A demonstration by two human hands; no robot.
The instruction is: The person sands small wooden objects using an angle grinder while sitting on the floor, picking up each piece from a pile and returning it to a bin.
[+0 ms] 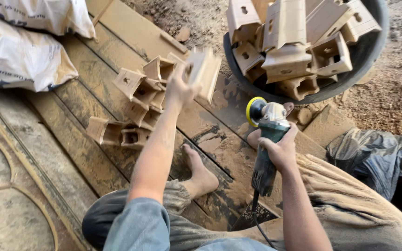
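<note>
Left hand (178, 88) lifts wooden block (204, 69); right hand (280, 151) holds grinder (267, 135).

One angle grinder (268, 135), one black tub (371, 56) heaped with wooden blocks too overlapped to count, about seven blocks piled on the planks (136, 104), one block (204, 69) held, two white sacks (19, 58).

Single head-worn view, looking steeply down from above the seated lap, close range. Forearms entering from 6 o'clock; planks (94, 88) running toward 11 o'clock; tub (373, 51) cut off at 1 o'clock (no second view for overlap).
</note>
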